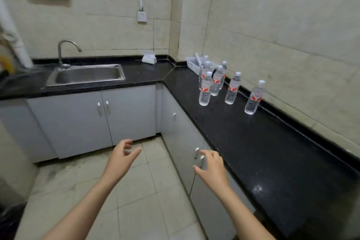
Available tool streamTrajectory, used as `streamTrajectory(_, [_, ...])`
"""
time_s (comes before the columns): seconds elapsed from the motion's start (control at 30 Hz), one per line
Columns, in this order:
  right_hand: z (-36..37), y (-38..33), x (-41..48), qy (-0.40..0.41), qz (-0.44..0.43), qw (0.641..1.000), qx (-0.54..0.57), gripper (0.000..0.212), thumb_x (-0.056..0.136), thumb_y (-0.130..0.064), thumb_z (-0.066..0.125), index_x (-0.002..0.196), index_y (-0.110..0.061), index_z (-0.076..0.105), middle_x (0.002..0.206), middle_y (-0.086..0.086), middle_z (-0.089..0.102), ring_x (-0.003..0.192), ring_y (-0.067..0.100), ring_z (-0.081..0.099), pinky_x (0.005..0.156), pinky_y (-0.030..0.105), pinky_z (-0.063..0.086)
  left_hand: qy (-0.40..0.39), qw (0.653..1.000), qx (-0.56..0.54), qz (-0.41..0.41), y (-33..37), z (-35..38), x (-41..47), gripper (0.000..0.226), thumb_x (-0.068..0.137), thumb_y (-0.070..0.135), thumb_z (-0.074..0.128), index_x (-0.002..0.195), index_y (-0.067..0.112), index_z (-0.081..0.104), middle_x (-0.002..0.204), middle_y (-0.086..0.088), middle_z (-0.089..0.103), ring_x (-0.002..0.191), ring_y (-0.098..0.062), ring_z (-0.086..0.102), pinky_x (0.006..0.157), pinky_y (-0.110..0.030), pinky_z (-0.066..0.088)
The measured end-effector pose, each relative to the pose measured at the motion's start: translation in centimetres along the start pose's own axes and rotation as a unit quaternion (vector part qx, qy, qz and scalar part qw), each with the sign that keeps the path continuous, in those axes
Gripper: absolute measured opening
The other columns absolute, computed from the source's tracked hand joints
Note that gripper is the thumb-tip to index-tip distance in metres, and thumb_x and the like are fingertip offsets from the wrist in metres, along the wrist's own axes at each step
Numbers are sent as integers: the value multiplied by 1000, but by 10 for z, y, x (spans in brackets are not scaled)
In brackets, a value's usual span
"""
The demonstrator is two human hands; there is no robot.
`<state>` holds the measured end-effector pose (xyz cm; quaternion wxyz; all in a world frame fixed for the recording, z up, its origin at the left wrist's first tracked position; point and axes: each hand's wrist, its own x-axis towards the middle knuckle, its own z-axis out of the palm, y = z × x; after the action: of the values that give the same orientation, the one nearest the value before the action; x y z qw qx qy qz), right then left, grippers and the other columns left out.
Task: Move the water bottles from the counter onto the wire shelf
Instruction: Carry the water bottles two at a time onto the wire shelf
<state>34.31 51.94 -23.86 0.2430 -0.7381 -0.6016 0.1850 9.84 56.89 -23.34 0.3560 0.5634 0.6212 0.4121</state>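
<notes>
Both grips, left hand and right hand, open, empty, short of counter edge.

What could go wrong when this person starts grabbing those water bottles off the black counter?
The bottles in the far cluster stand close together, so reaching for one could topple its neighbours. The nearest bottle stands alone, so it is likely the safer first pick. Both the left hand and the right hand are open and empty, short of the counter; carrying one bottle in each may loosen the grip. The wire shelf is not in view, so turning towards it could mean a blind swing.
</notes>
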Motion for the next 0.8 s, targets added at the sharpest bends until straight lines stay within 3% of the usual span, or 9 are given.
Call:
streamTrajectory(0.23, [21, -1, 72, -27, -18, 999, 7, 52, 84, -29, 60, 131, -18, 41, 133, 6, 40, 122, 21, 38, 100, 30, 35, 36, 999, 6, -34, -14, -1, 46, 41, 85, 20, 61, 121, 5, 50, 115, -14, 56, 96, -23, 53, 74, -28, 41])
streamTrajectory(0.37, [21, 0, 141, -16, -23, 999, 18, 51, 84, -30, 59, 130, -19, 42, 132, 6, 40, 121, 22, 38, 94, 29, 37, 76, 997, 21, -19, 4, -1, 101, 42, 87, 21, 59, 124, 5, 49, 113, -10, 54, 97, -21, 50, 83, -30, 38])
streamTrajectory(0.53, [21, -7, 228, -20, -36, 999, 30, 49, 85, -31, 57, 130, -20, 41, 132, 4, 39, 122, 21, 36, 94, 29, 37, 100, 995, 19, -16, 18, 12, 172, 37, 86, 17, 59, 120, 5, 50, 112, -12, 55, 95, -23, 52, 81, -31, 38])
streamTrajectory(0.8, [59, -12, 318, -96, -38, 994, 22, 51, 85, -32, 57, 132, -21, 39, 133, 3, 38, 125, 19, 34, 99, 27, 35, 119, 990, 6, -70, -11, 43, 247, 34, 83, 7, 63, 114, -1, 54, 102, -15, 57, 92, -29, 54, 80, -32, 36])
